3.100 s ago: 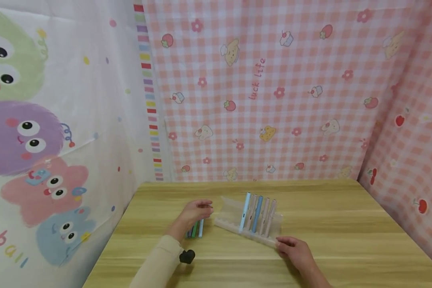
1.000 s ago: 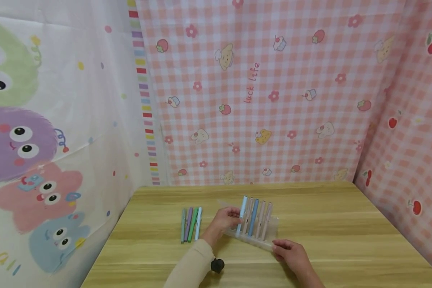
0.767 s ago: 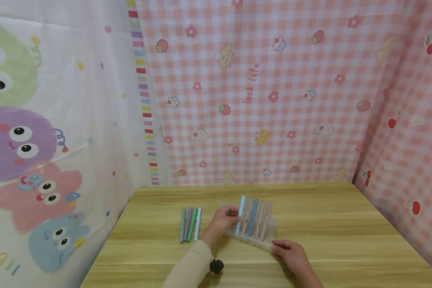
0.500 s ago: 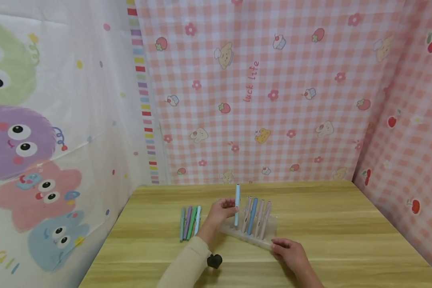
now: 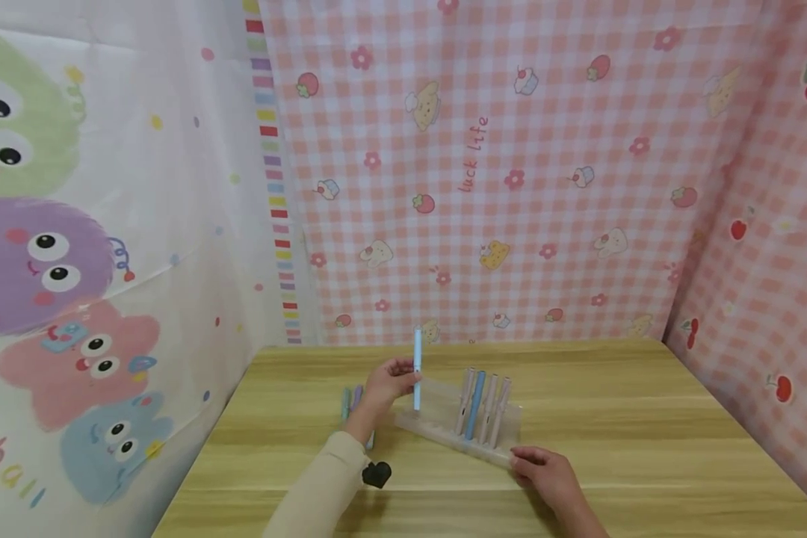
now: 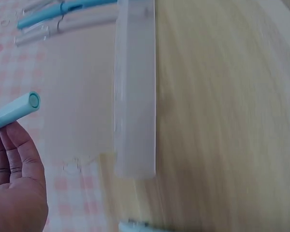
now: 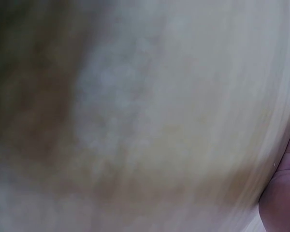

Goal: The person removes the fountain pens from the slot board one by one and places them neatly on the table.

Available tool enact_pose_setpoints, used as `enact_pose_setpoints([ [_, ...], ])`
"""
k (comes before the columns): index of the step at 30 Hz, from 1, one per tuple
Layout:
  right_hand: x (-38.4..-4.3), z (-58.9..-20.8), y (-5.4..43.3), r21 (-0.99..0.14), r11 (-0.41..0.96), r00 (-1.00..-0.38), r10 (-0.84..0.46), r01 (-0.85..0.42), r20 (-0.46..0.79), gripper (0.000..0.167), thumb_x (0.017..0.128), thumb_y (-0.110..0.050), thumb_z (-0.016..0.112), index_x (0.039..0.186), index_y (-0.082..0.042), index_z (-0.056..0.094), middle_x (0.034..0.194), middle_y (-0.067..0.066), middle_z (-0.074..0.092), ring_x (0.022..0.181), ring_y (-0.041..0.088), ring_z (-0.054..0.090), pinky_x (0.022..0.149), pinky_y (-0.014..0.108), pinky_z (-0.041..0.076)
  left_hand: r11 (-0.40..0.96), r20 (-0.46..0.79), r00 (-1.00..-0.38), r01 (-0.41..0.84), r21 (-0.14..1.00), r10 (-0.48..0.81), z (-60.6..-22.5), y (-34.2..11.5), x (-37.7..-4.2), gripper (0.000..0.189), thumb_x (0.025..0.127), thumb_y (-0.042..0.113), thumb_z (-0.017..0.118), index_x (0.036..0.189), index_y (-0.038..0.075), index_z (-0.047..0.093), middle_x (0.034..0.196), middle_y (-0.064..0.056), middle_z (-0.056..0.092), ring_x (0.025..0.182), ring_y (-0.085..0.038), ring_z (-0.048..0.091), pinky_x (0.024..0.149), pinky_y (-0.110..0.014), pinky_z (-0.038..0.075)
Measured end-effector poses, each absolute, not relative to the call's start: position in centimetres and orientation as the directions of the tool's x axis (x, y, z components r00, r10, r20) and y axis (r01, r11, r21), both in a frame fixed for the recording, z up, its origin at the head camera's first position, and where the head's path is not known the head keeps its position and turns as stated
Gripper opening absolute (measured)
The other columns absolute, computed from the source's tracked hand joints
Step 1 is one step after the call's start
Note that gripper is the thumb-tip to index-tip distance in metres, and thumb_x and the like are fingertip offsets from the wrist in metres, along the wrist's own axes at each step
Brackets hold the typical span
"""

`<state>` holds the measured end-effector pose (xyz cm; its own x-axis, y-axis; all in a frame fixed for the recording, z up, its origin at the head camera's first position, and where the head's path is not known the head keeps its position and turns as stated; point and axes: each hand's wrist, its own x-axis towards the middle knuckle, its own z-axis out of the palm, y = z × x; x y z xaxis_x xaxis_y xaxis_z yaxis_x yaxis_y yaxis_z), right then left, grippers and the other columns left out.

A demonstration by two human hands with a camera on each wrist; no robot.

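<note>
My left hand (image 5: 383, 388) pinches a light blue pen (image 5: 418, 351), held upright over the left part of a clear plastic pen holder (image 5: 433, 435). In the left wrist view, the pen's end (image 6: 19, 110) points out past the fingers, apart from the holder (image 6: 135, 96). A blue pen (image 5: 475, 407) and several pale pinkish pens (image 5: 489, 418) lean side by side in the holder's right part. My right hand (image 5: 548, 472) grips the holder's right front corner between thumb and fingers. The right wrist view is blurred, with only part of the hand (image 7: 282, 198) at its edge.
Left of the holder, a grey-green pen (image 5: 346, 403) and a purple pen (image 5: 358, 394) lie on the wooden table (image 5: 612, 403), partly hidden by my left arm. A black heart-shaped piece (image 5: 376, 474) sits at the left wrist. Patterned cloths hang behind and at both sides.
My left hand took hold of the light blue pen at the left of the row, lifted it out and carried it left. The right hand stays at the holder's corner.
</note>
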<state>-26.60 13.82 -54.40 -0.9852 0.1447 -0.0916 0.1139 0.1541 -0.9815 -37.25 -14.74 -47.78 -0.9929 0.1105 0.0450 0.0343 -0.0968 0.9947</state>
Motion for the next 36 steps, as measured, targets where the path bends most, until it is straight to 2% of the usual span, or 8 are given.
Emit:
enact_pose_setpoints([
  [12,-26.8,-54.7,14.1,-0.977,0.156,-0.983,0.137,0.147,-0.125,0.022,0.088,0.003,0.069,0.107,0.014,0.068,0.095,0.015,0.071,0.078,0.016,0.065,0.067,0.028,0.057,0.015,-0.003,-0.999,-0.002,1.0,0.051,-48.1,-18.9,-37.6,0.032,0.091,-0.005,0.066,0.122,-0.008,0.058,0.104,-0.011,0.06,0.091,-0.019,0.059,0.083,-0.034,0.055],
  [24,-26.9,-54.9,14.2,-0.975,0.157,-0.981,0.137,0.157,-0.136,0.022,0.088,0.001,0.069,0.108,0.012,0.069,0.094,0.012,0.071,0.078,0.015,0.064,0.067,0.027,0.056,0.03,-0.048,-0.998,-0.049,0.998,-0.031,-48.6,-22.5,-37.5,0.034,0.089,-0.004,0.07,0.121,-0.006,0.06,0.099,-0.009,0.06,0.084,-0.018,0.06,0.073,-0.028,0.054],
  [30,-26.9,-54.8,14.1,-0.975,0.159,-0.982,0.139,0.153,-0.131,0.023,0.089,0.002,0.069,0.108,0.013,0.068,0.093,0.013,0.071,0.078,0.015,0.063,0.067,0.027,0.056,0.05,-0.046,-0.998,-0.048,0.998,-0.036,-49.2,-24.4,-37.4,0.039,0.087,-0.009,0.067,0.124,-0.011,0.056,0.099,-0.011,0.059,0.082,-0.017,0.059,0.072,-0.029,0.053],
  [36,-26.9,-54.7,14.1,-0.977,0.157,-0.983,0.138,0.146,-0.125,0.023,0.089,0.002,0.069,0.108,0.014,0.068,0.093,0.012,0.071,0.078,0.015,0.064,0.067,0.027,0.056,0.002,-0.045,-0.998,-0.046,0.999,-0.053,-49.9,-26.3,-37.0,0.044,0.084,-0.014,0.066,0.126,-0.015,0.052,0.097,-0.01,0.059,0.08,-0.015,0.06,0.073,-0.028,0.055],
])
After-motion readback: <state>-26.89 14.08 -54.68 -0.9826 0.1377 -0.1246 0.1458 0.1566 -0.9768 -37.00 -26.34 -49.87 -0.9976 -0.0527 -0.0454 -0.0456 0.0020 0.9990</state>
